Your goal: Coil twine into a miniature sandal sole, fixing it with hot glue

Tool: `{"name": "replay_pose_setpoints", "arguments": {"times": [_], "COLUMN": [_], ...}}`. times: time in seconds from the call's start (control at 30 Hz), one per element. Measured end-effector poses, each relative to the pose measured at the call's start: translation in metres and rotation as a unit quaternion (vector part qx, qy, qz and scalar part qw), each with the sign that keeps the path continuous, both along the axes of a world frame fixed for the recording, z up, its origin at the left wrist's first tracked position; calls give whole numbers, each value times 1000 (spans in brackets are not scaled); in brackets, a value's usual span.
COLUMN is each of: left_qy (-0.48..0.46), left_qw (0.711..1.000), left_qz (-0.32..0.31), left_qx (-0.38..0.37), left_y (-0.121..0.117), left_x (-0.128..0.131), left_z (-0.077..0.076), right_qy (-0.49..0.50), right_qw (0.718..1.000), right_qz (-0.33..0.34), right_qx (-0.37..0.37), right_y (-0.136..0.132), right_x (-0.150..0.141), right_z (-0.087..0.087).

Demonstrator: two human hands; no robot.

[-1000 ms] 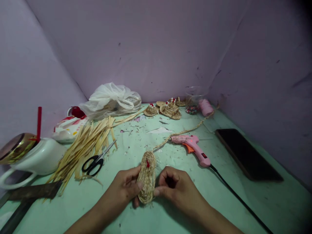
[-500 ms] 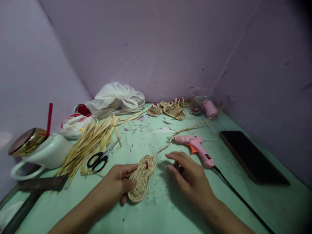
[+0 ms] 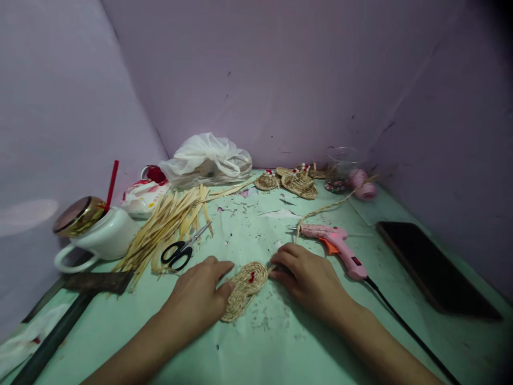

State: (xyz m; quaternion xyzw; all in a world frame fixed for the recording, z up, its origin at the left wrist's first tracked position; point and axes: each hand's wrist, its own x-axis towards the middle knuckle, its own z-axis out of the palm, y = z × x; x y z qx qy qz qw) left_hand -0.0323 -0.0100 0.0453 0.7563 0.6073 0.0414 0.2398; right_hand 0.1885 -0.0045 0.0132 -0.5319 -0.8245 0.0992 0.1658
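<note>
A coiled straw slipper sole (image 3: 243,291) with a small red mark on it lies tilted on the table in front of me. My left hand (image 3: 206,286) holds its left edge, thumb on top, the other fingers partly hidden. Close to the sole's upper right end, my right hand (image 3: 298,270) pinches the braided straw cord (image 3: 326,207) that runs from it. The cord passes the nozzle of a pink glue gun (image 3: 336,238) and stretches back toward the pink thread spools (image 3: 363,184).
Black-handled scissors (image 3: 177,255) and straw strips (image 3: 172,222) lie left. A hammer (image 3: 98,282), white teapot (image 3: 112,235) and plastic bag (image 3: 210,160) stand beyond. Small straw slippers (image 3: 298,184) and a clear cup (image 3: 342,160) are behind; a phone (image 3: 433,267) is right.
My right hand has moved left from open above the table to a pinch on the cord beside the sole. The sole has turned slightly clockwise. The view has shifted left.
</note>
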Motion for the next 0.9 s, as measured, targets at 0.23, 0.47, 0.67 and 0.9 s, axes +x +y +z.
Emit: {"name": "replay_pose_setpoints", "arguments": {"times": [0.23, 0.47, 0.67, 0.9], "left_qy": [-1, -22, -30, -36], "left_qw": [999, 999, 999, 999], "left_qz": [-36, -36, -37, -38], "left_qx": [3, -13, -11, -13], "left_y": [-6, -4, -6, -7], "left_x": [7, 9, 9, 10], "left_z": [3, -5, -5, -6], "right_qy": [43, 100, 60, 40], "right_qw": [997, 987, 991, 991], "right_qz": [37, 119, 112, 105], "right_qx": [43, -27, -31, -71], "right_y": [-2, -12, -18, -26], "right_x": [1, 5, -2, -14], "right_z": [1, 3, 4, 3]}}
